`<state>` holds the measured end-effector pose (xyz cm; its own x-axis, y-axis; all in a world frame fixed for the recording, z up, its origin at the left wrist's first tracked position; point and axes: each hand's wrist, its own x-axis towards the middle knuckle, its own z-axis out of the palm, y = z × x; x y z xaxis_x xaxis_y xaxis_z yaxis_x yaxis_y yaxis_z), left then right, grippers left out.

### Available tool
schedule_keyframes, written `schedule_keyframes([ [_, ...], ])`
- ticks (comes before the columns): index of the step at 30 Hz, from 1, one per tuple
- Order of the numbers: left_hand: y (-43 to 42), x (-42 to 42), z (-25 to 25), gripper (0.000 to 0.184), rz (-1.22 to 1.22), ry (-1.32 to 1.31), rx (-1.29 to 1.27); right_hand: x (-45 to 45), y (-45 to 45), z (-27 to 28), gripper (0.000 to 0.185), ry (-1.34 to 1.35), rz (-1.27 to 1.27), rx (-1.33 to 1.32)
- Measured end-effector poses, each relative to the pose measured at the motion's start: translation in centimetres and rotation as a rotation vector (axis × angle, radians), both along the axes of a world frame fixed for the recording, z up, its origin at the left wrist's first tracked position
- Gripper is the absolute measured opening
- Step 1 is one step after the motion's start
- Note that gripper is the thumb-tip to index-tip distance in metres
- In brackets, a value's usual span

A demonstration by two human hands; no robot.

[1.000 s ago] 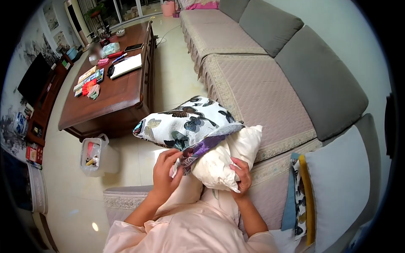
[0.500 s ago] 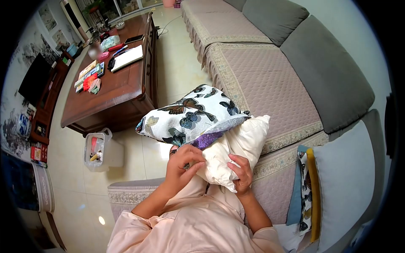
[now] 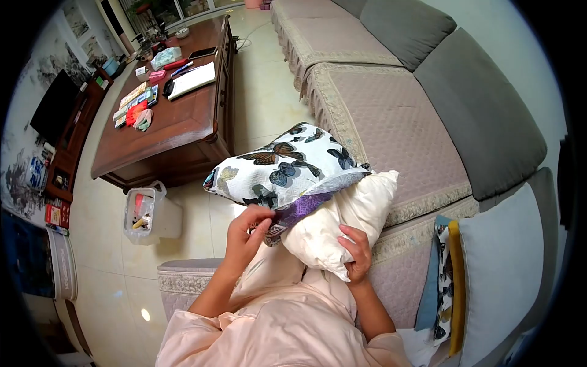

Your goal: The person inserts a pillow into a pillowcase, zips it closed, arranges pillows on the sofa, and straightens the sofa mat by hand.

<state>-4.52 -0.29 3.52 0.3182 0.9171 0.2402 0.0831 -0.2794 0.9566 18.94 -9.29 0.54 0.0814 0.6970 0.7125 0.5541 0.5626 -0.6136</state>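
Note:
A white cushion insert (image 3: 333,235) rests over my lap, partly inside a cushion cover (image 3: 287,164) with a butterfly print. The cover's purple inner side (image 3: 301,209) shows along its opening. My left hand (image 3: 249,231) is closed, pinching the edge of the cover at the near left of the opening; its fingertips are partly hidden. With the thumb on top, my right hand (image 3: 357,254) grips the insert's near right corner. The insert's far part is hidden beneath the cover.
A quilted sofa (image 3: 391,122) runs along the right, with several cushions (image 3: 498,269) stacked beside me. Ahead on the left stands a wooden coffee table (image 3: 177,125) bearing books and small items. A white bin (image 3: 153,217) is on the floor before it.
My left hand has shifted left and up from the insert to the cover's edge, exposing more purple lining. My right hand still holds the insert's corner. The view has turned slightly.

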Motion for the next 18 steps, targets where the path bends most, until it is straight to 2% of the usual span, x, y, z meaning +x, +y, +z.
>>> schedule_keyframes([
  [2, 0.1, -1.1, -1.0, 0.015, -0.100, 0.165, 0.033, 0.1, -0.3, -0.1, 0.036, -0.001, -0.003, -0.011],
  [6, 0.5, -2.2, -2.1, 0.025, -0.185, 0.194, -0.179, -0.1, -1.6, 0.0, 0.042, -0.037, 0.069, 0.025],
  [8, 0.3, -2.2, -3.1, 0.031, -0.027, 0.087, -0.042, 0.1, -2.1, -0.3, 0.043, -0.090, 0.117, -0.019],
  [9, 0.3, -2.0, -3.6, 0.034, 0.046, 0.031, 0.026, 0.9, -2.2, 0.0, 0.038, -0.045, 0.140, -0.076],
  [12, 0.8, -2.6, -4.9, 0.044, -0.178, -0.095, -0.187, 3.2, -0.8, 2.2, 0.036, 0.055, 0.106, -0.127],
  [13, 1.3, -3.2, -5.9, 0.047, -0.285, -0.073, -0.215, 3.5, 0.5, 3.9, 0.033, -0.008, 0.062, -0.098],
  [16, 1.2, -3.0, -6.6, 0.048, -0.367, 0.012, -0.029, 3.2, 4.3, 7.4, 0.036, -0.228, 0.215, -0.100],
  [18, 0.6, -2.3, -4.1, 0.047, -0.376, 0.141, 0.087, 2.0, 4.5, 8.5, 0.042, -0.309, 0.359, -0.125],
])
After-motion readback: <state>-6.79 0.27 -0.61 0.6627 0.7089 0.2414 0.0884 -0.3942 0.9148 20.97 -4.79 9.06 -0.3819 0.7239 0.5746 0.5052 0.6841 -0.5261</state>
